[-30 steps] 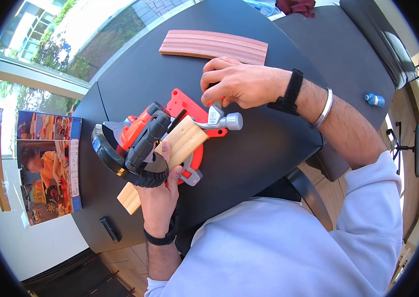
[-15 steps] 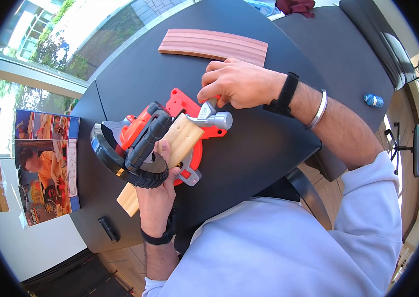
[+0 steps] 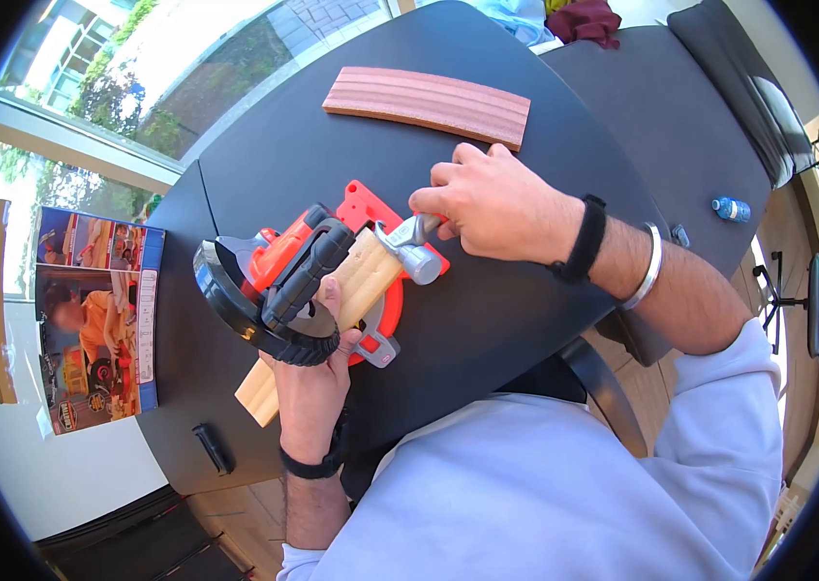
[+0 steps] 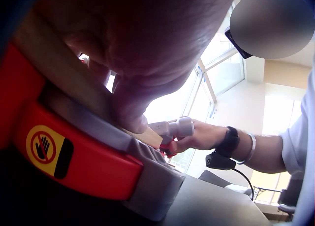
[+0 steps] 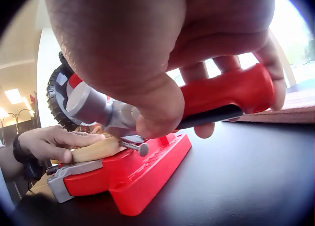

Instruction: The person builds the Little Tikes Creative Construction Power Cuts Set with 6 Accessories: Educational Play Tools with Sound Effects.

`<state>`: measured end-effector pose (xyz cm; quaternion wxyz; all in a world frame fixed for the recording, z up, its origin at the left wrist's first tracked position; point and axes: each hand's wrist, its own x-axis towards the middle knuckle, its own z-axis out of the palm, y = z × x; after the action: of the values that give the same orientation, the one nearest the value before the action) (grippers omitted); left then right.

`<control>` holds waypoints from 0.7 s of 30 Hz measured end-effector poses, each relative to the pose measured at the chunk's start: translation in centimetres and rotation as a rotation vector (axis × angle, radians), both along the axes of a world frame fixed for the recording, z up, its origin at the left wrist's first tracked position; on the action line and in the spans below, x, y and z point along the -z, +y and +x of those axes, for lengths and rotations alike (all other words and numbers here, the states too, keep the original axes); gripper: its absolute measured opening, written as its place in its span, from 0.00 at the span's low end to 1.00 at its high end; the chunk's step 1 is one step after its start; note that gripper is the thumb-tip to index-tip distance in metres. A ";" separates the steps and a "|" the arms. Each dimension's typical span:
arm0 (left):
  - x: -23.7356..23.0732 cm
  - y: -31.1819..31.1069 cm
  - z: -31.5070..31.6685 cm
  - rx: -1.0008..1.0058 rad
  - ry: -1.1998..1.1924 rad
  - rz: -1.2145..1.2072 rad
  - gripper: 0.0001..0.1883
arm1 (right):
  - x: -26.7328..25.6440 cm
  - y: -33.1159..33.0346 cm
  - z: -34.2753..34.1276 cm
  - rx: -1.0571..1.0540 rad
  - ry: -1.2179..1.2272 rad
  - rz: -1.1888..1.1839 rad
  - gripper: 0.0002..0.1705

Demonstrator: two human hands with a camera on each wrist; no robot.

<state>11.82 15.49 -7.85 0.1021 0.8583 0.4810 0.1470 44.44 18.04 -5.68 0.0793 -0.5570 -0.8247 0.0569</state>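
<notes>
My right hand [image 3: 501,203] grips the red and black handle of a toy hammer [image 5: 224,90], thumb near its grey head. That hammer head overlaps the far end of a pale wooden board [image 3: 363,274] in the head view. Beneath the hammer, a grey ridged screw [image 5: 141,149] with a round head sticks out at the board's end. My left hand [image 3: 310,402] holds the board down, fingers over its top and thumb at its side. The board lies across a red and grey toy mitre saw [image 3: 359,198], whose black-guarded blade part stands over it.
A reddish-brown plank [image 3: 429,105] lies at the far side of the dark table [image 3: 487,320]. To the left stands a picture box [image 3: 94,329]. A small black piece [image 3: 213,448] sits near the table's left edge. A blue bottle [image 3: 731,209] rests on the seat at right.
My right hand has come nearer my body, and the hammer has turned with its head swinging down and left. My left hand keeps its place on the board.
</notes>
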 end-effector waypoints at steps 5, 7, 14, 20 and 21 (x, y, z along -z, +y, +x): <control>-0.1 0.0 0.0 0.000 -0.001 0.001 0.35 | -0.1 -1.5 -0.8 0.062 -0.038 0.017 0.15; -0.2 -0.1 0.1 0.004 0.006 0.013 0.35 | -0.2 -1.9 -1.2 0.101 0.005 -0.004 0.14; 0.2 0.0 0.0 0.009 -0.022 0.021 0.35 | -0.5 -3.5 -2.9 0.226 -0.007 -0.067 0.20; 0.1 0.0 0.0 0.020 -0.013 0.048 0.37 | 0.1 -4.0 -3.3 0.261 0.074 -0.086 0.15; 0.1 0.0 0.0 0.019 -0.003 0.053 0.37 | 0.2 -4.0 -3.2 0.259 0.090 -0.060 0.15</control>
<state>11.85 15.48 -7.91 0.0814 0.8651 0.4683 0.1602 41.25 13.99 -5.91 0.1062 -0.6580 -0.7394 0.0957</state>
